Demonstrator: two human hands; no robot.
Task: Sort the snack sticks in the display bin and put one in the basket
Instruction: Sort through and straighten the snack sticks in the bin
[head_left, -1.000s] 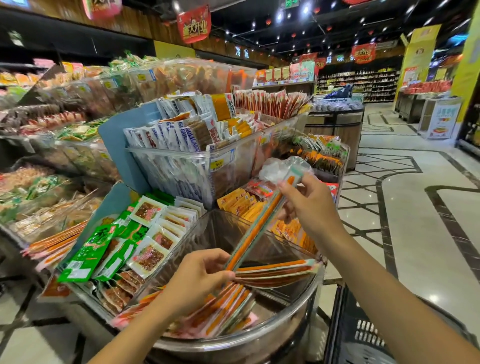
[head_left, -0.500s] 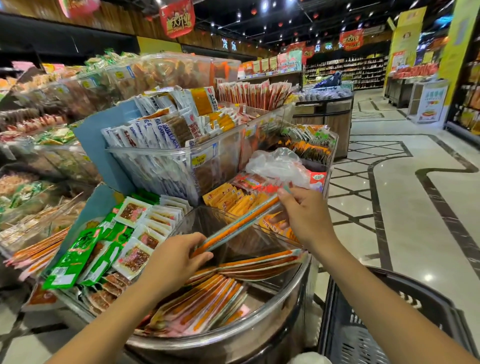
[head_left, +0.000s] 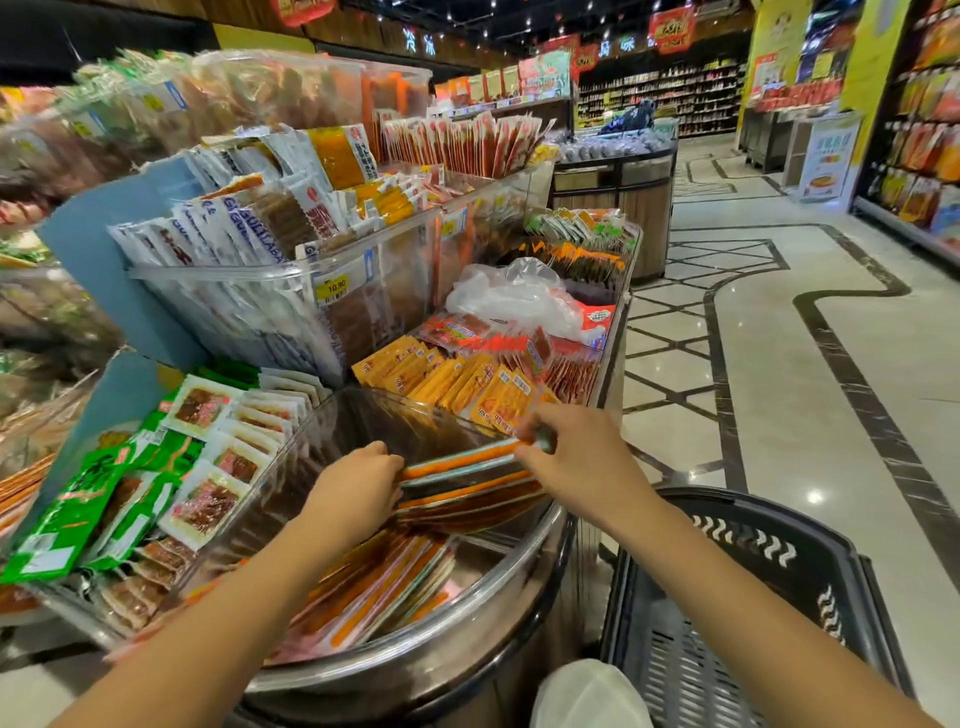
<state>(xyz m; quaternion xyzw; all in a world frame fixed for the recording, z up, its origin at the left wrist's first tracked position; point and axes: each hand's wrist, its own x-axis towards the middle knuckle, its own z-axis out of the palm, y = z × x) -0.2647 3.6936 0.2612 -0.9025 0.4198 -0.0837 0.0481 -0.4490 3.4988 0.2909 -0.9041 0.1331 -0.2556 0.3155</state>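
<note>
**Snack stick (head_left: 460, 460) comes down level over display bin (head_left: 467, 647)**

Held steeply tilted a second ago, with its far end raised well above the bin, the long orange-and-clear stick now lies almost level. It sits just above a stack of like sticks (head_left: 467, 501) at the bin's right edge. The left hand (head_left: 358, 483) grips the stick's left end with curled fingers. The right hand (head_left: 576, 457) pinches the right end, which is blurred.

More sticks (head_left: 374, 592) lie loose inside the round bin, fanned across its steel floor toward the near edge. A black slotted basket (head_left: 748, 577) stands just right of the bin, below the right forearm.

Left of the bin, a compartment holds green packets (head_left: 78, 519) and white packets with clear windows (head_left: 202, 506). Behind the bin, yellow packets (head_left: 441, 374) and red packets (head_left: 519, 345) fill a tray, and a crumpled clear bag (head_left: 514, 296) rests on top of them. Above, a clear tub (head_left: 395, 291) with a yellow 10.90 price tag (head_left: 332, 287) holds upright white packets (head_left: 228, 239).
</note>
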